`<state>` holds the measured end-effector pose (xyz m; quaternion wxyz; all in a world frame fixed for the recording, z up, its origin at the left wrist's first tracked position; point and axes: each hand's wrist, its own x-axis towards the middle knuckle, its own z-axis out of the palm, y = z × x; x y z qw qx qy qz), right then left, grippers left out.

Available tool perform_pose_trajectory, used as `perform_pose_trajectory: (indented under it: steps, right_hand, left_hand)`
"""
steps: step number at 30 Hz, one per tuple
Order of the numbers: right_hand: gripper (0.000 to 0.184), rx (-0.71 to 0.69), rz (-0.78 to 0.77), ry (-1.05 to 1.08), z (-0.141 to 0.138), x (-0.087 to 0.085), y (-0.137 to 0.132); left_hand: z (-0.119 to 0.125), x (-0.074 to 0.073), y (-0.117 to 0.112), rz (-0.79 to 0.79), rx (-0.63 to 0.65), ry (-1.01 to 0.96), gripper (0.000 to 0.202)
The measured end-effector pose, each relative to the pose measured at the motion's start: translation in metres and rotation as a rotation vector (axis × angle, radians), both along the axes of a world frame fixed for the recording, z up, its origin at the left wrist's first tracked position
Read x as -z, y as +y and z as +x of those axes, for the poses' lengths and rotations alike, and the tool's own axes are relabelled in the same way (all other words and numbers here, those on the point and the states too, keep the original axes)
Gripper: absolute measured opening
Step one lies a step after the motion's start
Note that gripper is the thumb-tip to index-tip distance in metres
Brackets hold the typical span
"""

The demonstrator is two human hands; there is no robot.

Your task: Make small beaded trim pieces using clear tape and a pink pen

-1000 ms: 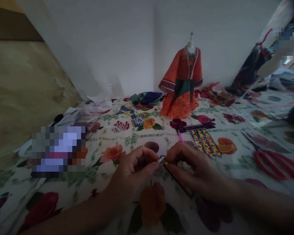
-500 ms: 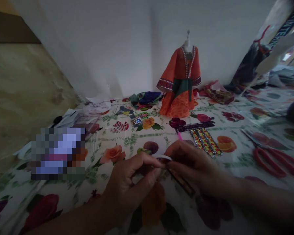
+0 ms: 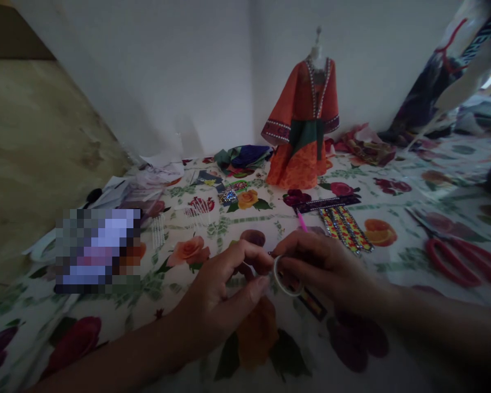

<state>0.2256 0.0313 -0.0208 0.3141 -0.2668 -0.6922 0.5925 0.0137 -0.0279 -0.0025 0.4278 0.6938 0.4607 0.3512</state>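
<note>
My right hand (image 3: 323, 267) is shut on a narrow white tape roll (image 3: 287, 292), which shows as a thin ring below its fingers. My left hand (image 3: 219, 289) curls in from the left, with its fingertips against the top of the ring and my right fingers. Whether those fingertips pinch anything is hidden. Under the ring, a dark strip with gold trim (image 3: 314, 303) lies on the floral tablecloth (image 3: 155, 286), partly covered by my right hand.
A pink-handled tool (image 3: 301, 221) lies beyond my hands, next to beaded yellow-and-red trim strips (image 3: 346, 229). Red-handled scissors (image 3: 452, 263) lie to the right. An orange miniature dress on a small dress form (image 3: 300, 128) stands at the back, among fabric scraps.
The white tape now shows as an open ring instead of a flattened strip between my fingers. My hands have drawn slightly closer, and the view has tilted slightly.
</note>
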Motion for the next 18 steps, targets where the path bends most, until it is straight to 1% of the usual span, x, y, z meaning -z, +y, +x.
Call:
perform_pose_trajectory:
  steps: [4,7,9,14,16,18]
  right_hand:
    - [0.006,0.028,0.143,-0.104,0.0028,0.0039,-0.0017]
    - [0.008,0.017,0.221,-0.153,0.004,0.0034,-0.0032]
    - [0.009,-0.015,0.23,-0.155,0.0043,0.0017,-0.0039]
    - [0.008,-0.097,0.196,-0.141,0.0041,-0.0003,-0.0032]
    - [0.008,-0.092,0.205,-0.15,0.0041,0.0002,-0.0022]
    - [0.008,-0.059,0.205,-0.177,0.0044,0.0002,-0.0008]
  left_hand:
    - [0.0008,0.0004,0.0016,-0.082,-0.03,-0.022,0.007]
    - [0.0004,0.0004,0.0023,-0.125,-0.02,-0.032,0.004]
    - [-0.0003,0.0001,0.0022,-0.145,-0.001,-0.04,0.005]
    - [-0.001,-0.0006,0.0009,-0.167,0.022,-0.043,0.008]
    - [-0.0005,-0.0019,0.0005,-0.14,0.003,-0.028,0.008]
    - [0.0004,-0.0046,0.0002,-0.076,-0.039,-0.009,0.008]
